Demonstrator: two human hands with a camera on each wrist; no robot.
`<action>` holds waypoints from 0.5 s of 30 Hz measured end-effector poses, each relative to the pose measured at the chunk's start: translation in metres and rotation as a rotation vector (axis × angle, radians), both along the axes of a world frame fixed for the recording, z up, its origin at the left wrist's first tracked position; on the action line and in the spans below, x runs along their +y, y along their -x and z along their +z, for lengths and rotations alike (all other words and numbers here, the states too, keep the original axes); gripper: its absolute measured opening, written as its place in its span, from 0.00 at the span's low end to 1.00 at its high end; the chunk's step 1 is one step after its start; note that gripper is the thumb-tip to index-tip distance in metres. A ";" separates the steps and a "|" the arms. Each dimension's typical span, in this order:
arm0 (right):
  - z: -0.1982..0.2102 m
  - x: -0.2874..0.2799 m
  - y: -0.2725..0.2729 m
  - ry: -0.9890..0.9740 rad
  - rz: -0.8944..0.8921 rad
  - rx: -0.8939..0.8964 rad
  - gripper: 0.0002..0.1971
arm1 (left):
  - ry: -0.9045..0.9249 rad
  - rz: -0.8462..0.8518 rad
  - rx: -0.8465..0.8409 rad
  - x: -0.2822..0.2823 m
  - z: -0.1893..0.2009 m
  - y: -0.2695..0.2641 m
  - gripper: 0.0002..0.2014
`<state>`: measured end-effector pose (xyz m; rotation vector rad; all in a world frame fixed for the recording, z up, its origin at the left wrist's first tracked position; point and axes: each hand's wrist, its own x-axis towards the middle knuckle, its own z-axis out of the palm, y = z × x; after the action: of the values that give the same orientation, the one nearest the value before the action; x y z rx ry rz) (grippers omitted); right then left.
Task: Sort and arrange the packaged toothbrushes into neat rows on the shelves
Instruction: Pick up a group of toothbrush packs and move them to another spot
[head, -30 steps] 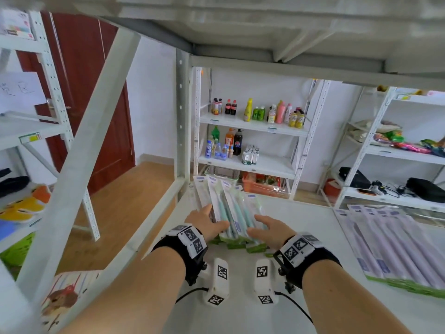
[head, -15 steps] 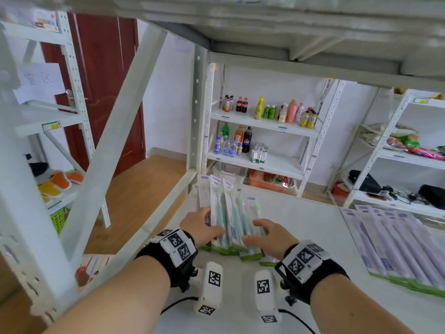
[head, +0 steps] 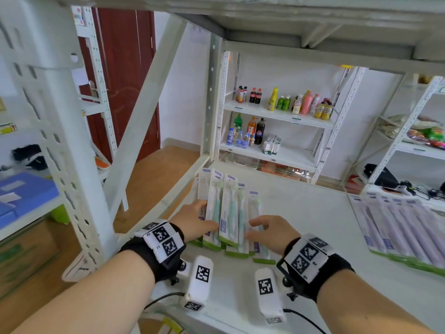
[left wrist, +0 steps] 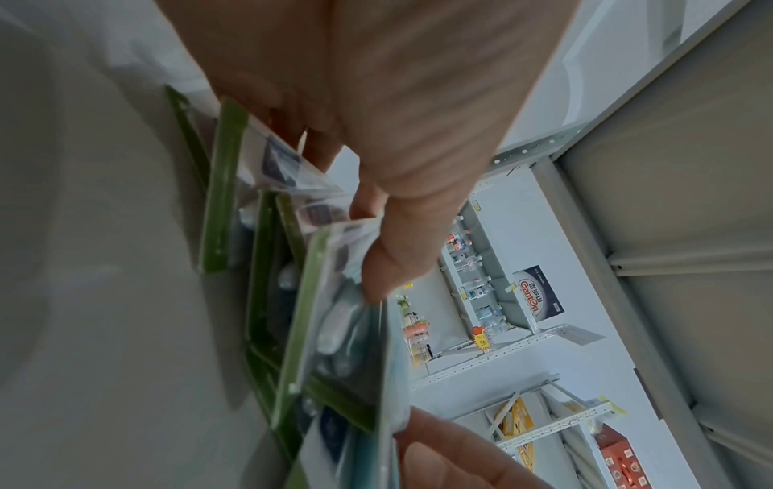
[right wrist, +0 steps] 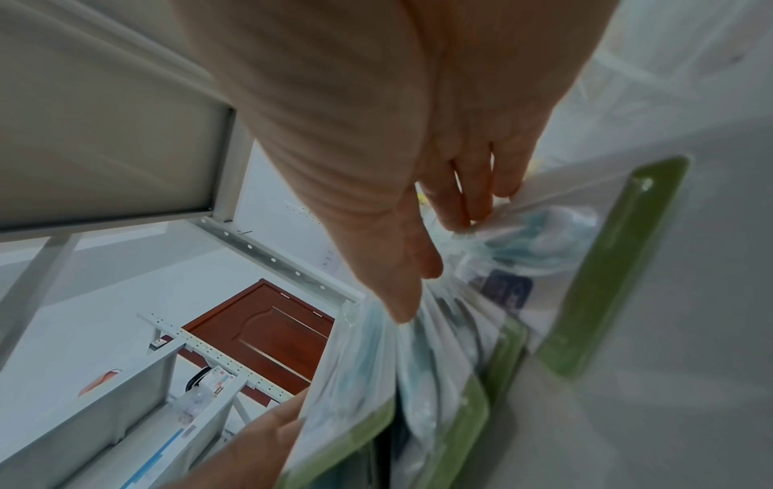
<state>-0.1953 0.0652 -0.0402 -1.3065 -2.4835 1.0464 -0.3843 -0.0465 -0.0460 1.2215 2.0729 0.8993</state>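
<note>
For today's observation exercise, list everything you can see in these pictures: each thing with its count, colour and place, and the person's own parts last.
Green toothbrush packs: several, overlapping; clear with green bottom edges; near-left of the white shelf.
Purple toothbrush packs: a neat row, purple with green edges; shelf's right side.
Drink bottles: many, mixed colours; far shelving unit.
Door: one, red-brown; behind left.
Blue box: one; left shelf.
Wrist cameras: two, white with black markers; below the wrists.
Left hand: rests on the green packs' left side, thumb on top.
Right hand: fingers press the packs' right side.
</note>
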 end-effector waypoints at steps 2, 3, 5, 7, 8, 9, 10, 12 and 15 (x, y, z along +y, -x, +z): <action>0.002 -0.002 -0.003 -0.020 -0.002 -0.008 0.25 | -0.003 0.002 -0.021 -0.006 0.000 0.000 0.29; 0.003 -0.003 -0.004 -0.025 -0.003 -0.002 0.25 | -0.003 0.002 -0.024 -0.008 0.000 -0.001 0.29; 0.004 -0.004 -0.005 -0.016 -0.003 0.019 0.25 | 0.000 -0.003 -0.020 -0.012 0.001 -0.001 0.29; 0.003 -0.005 -0.005 -0.009 -0.021 0.033 0.27 | 0.006 -0.010 -0.025 -0.014 0.002 -0.001 0.30; 0.003 -0.005 -0.004 -0.010 -0.040 0.033 0.28 | 0.009 -0.009 -0.032 -0.015 0.002 -0.002 0.29; 0.002 -0.006 -0.004 -0.012 -0.065 0.024 0.30 | 0.014 -0.008 -0.027 -0.016 0.003 -0.002 0.29; 0.002 -0.006 -0.004 -0.012 -0.087 0.004 0.31 | 0.021 -0.007 -0.001 -0.016 0.004 -0.003 0.28; 0.003 -0.007 -0.005 -0.004 -0.110 -0.063 0.33 | 0.033 0.009 0.102 -0.016 0.007 -0.003 0.26; 0.004 -0.008 -0.006 -0.020 -0.102 -0.170 0.34 | 0.027 0.094 0.147 -0.014 0.011 -0.004 0.24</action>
<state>-0.1891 0.0573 -0.0365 -1.5590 -2.5062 0.9212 -0.3802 -0.0602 -0.0352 1.2169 2.2678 0.8427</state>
